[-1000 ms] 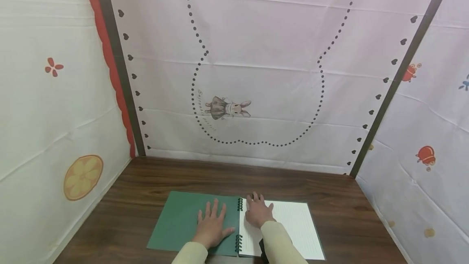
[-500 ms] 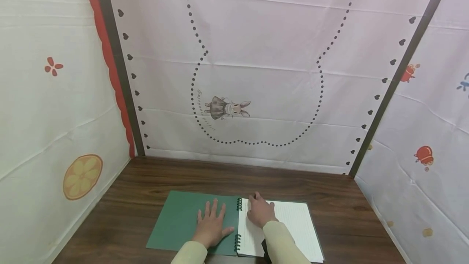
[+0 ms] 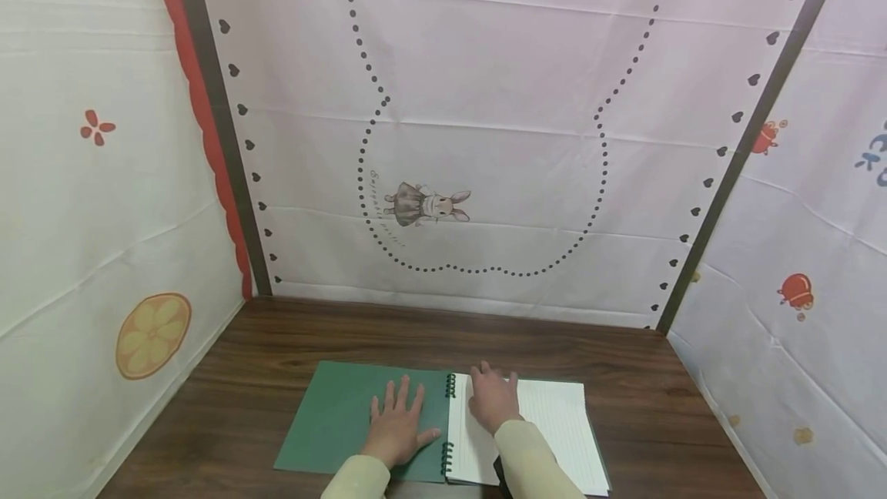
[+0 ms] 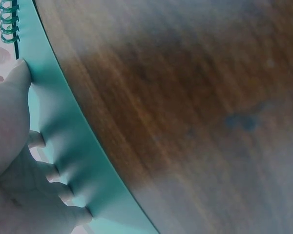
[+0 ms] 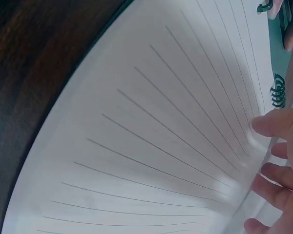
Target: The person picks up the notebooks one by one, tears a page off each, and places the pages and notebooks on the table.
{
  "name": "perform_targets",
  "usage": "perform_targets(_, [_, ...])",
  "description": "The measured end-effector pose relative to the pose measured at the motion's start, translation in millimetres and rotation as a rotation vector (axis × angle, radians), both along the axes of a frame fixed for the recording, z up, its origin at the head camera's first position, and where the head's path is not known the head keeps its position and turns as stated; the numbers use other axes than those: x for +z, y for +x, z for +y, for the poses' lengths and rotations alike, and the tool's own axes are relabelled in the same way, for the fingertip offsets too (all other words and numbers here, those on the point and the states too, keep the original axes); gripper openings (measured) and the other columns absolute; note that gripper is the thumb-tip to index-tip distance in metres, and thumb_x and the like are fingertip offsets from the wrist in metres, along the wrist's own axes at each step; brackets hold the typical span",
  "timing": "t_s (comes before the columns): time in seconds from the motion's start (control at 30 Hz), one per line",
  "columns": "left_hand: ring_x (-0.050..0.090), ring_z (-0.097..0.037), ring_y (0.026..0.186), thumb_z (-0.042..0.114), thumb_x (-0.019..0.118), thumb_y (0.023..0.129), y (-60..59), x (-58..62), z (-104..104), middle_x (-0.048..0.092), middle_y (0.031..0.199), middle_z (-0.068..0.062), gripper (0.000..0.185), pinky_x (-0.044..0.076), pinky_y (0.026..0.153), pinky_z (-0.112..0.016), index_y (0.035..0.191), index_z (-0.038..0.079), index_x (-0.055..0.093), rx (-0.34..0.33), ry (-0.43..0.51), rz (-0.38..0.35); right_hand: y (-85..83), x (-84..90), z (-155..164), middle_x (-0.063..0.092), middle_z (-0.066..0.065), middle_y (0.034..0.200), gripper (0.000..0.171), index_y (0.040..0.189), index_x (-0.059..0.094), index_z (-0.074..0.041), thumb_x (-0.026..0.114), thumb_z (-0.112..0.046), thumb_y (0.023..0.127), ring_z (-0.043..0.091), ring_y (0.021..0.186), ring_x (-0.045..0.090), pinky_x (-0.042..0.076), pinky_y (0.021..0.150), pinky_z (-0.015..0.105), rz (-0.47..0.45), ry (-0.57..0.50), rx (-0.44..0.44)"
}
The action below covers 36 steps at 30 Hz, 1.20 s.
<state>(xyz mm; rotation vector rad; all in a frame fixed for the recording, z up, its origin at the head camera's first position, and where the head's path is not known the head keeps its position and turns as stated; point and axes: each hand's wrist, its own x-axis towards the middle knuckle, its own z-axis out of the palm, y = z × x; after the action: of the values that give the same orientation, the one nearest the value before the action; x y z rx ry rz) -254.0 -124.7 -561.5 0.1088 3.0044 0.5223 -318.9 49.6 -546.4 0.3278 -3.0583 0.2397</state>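
A spiral notebook lies open on the wooden table, with a dark green cover [image 3: 339,406] on the left and a white lined page [image 3: 557,422] on the right. My left hand [image 3: 395,430] rests on the green cover, fingers spread and straight; the left wrist view shows its fingertips [image 4: 80,214] touching the cover. At the page's upper edge, near the black coil [image 3: 449,387], is my right hand [image 3: 493,400]. In the right wrist view its thumb [image 5: 266,124] lies on the lined page and its bent fingers are by the edge, apparently pinching the sheet.
The brown wooden table [image 3: 215,406] surrounds the notebook. Behind it hangs a pale printed cloth [image 3: 499,175] with a rabbit picture. Further cloth walls, left [image 3: 62,237] and right [image 3: 818,214], enclose the table.
My right hand's fingers have drawn closer together at the page's upper edge. The sheet's outer right corner has shifted slightly outward past the cover. The left hand stays in place.
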Motion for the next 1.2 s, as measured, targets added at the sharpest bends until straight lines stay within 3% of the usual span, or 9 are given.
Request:
perform_targets(0.27, [0.015,-0.048,0.146,0.058,0.059,0.088,0.4,0.2,0,0.019,0.16,-0.022,0.081,0.015,0.111,-0.071,0.149,0.009,0.037,-0.003,0.006,-0.017,-1.7,-1.3,3,0.069,0.006,0.117,0.041,0.121,0.064,-0.014,0.075,-0.017,0.081,0.026,0.112,0.06,0.036,0.104,0.058,0.048,0.046,-0.05])
perform_targets(0.57, [0.015,-0.05,0.145,0.057,0.059,0.088,2.2,2.2,-2,0.019,0.159,-0.024,0.081,0.015,0.11,-0.072,0.148,0.007,0.037,-0.014,0.021,0.001,-2.5,-5.7,18,0.073,0.004,0.098,0.016,0.099,0.07,-0.015,0.069,-0.028,0.089,0.023,0.092,0.065,0.041,0.095,0.055,0.139,0.061,-0.077])
perform_targets(1.2, [0.014,-0.05,0.146,0.058,0.058,0.088,1.5,-1.7,0,0.018,0.159,-0.023,0.081,0.014,0.11,-0.072,0.149,0.008,0.036,-0.01,0.023,0.01,-0.5,-3.7,35,0.075,0.003,0.09,0.006,0.088,0.071,-0.014,0.071,-0.009,0.084,0.021,0.084,0.069,0.04,0.097,0.061,0.177,-0.044,-0.089])
